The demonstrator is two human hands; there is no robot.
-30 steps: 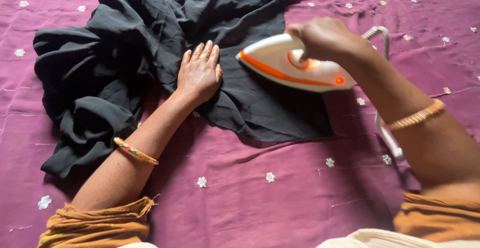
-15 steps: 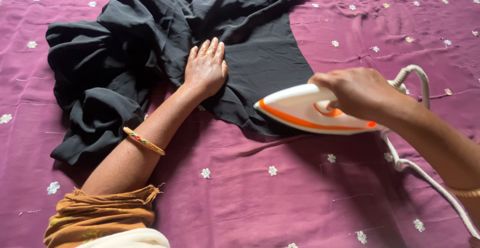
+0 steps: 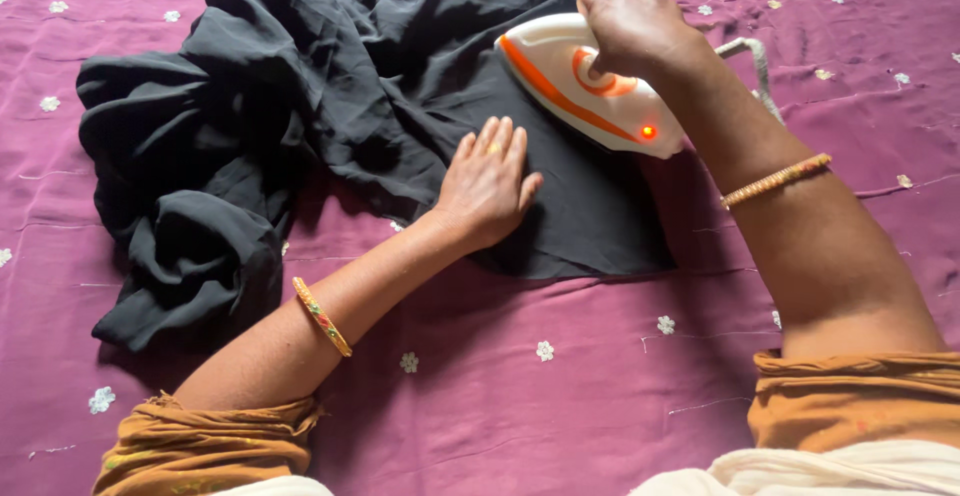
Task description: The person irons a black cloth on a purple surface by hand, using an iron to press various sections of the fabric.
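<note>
Left hand point(image 3: 487, 184): lies flat, palm down, fingers together and extended, pressing on the black garment point(image 3: 330, 106); grip is apart, closed on nothing.
Right hand point(image 3: 632, 31): grip is clamped around the handle of the iron point(image 3: 585, 81), thumb on the near-left side of the handle.
Iron: white body with orange trim; soleplate rests on the smoothed part of the black garment, just beyond and to the right of the left hand, not touching it; a small red indicator light is lit on its near side.
Cord point(image 3: 755, 66): pale, leaves the iron behind the right wrist and runs over the cloth.
Black garment: lies on the purple cloth point(image 3: 560, 406); the part under the hand and the iron is flat, the left part is bunched into loose folds.
Purple cloth: covers the whole surface in view; carries small white embroidered flowers.
Bangles: one orange bangle point(image 3: 321, 316) on the left forearm, one golden bangle point(image 3: 776, 180) on the right wrist.
Sleeves: mustard-coloured, pushed up on both arms.
</note>
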